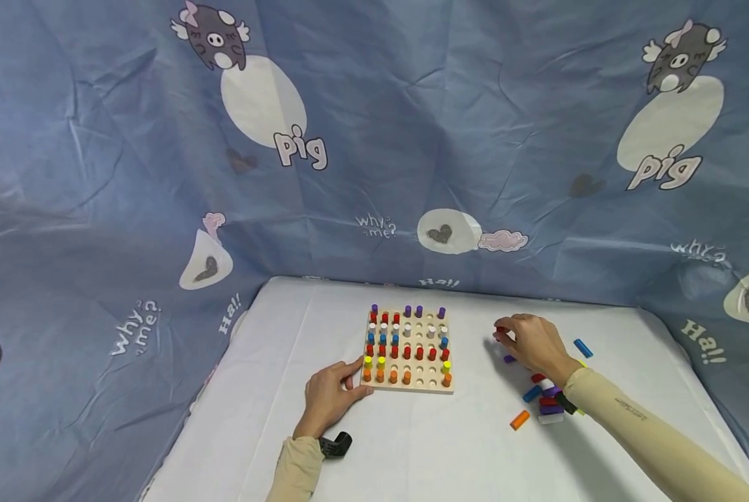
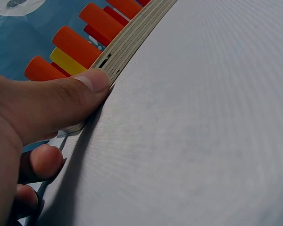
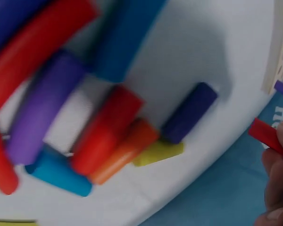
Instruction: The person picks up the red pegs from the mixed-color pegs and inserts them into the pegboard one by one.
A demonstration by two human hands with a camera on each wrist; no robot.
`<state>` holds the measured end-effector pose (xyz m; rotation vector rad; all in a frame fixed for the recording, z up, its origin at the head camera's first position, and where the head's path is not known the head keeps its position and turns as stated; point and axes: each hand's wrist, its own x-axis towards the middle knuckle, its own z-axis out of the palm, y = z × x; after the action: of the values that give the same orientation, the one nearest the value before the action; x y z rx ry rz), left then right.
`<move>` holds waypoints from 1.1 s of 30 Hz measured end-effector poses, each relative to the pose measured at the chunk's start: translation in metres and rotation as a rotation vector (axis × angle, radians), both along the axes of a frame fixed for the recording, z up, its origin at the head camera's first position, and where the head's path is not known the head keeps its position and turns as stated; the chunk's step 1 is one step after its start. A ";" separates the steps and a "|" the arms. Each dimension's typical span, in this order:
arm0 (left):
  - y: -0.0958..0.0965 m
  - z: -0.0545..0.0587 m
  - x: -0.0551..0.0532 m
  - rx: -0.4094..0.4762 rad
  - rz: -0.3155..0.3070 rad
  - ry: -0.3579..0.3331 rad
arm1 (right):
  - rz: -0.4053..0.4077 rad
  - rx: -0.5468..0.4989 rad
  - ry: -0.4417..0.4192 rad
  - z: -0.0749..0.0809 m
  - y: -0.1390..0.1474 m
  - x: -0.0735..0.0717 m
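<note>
A wooden pegboard [image 1: 412,388] with rows of coloured pegs lies flat on the white table. My left hand [image 1: 328,397] grips its near left corner; in the left wrist view the thumb [image 2: 80,89] presses the board's edge [image 2: 127,44] beside orange pegs [image 2: 73,44]. To the right of the board, my right hand [image 1: 534,343] pinches a red peg [image 3: 266,134] between thumb and fingers, above the table. Below and around that hand lie loose pegs, among them a purple one [image 3: 189,113] and an orange one [image 1: 519,420]. The right forearm hides part of the pile.
A blue peg [image 1: 583,348] lies apart on the far right. Several holes in the board hold no pegs, mostly right of its middle. Blue printed cloth [image 1: 362,139] rises behind and beside the table [image 1: 286,335].
</note>
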<state>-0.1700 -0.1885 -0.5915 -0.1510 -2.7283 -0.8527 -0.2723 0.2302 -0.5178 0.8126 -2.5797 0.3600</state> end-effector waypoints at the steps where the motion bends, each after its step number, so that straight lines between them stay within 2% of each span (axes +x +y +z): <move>1: 0.000 0.000 0.000 0.001 -0.001 0.002 | 0.008 -0.005 0.020 0.001 -0.003 -0.002; 14: -0.002 0.002 0.004 0.026 -0.003 -0.007 | 0.065 -0.025 0.049 0.008 -0.065 -0.024; 20: -0.001 0.002 0.003 0.029 -0.004 0.000 | 0.118 -0.037 0.065 0.013 -0.092 -0.030; 27: 0.000 0.002 0.002 0.021 -0.017 0.006 | 0.171 -0.040 0.095 0.014 -0.109 -0.033; 33: -0.001 0.001 0.002 0.017 -0.017 0.022 | 0.155 -0.019 0.067 0.013 -0.117 -0.035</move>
<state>-0.1683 -0.1894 -0.5907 -0.1802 -2.7021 -0.8734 -0.3075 0.1128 -0.5053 1.0034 -2.4550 0.3948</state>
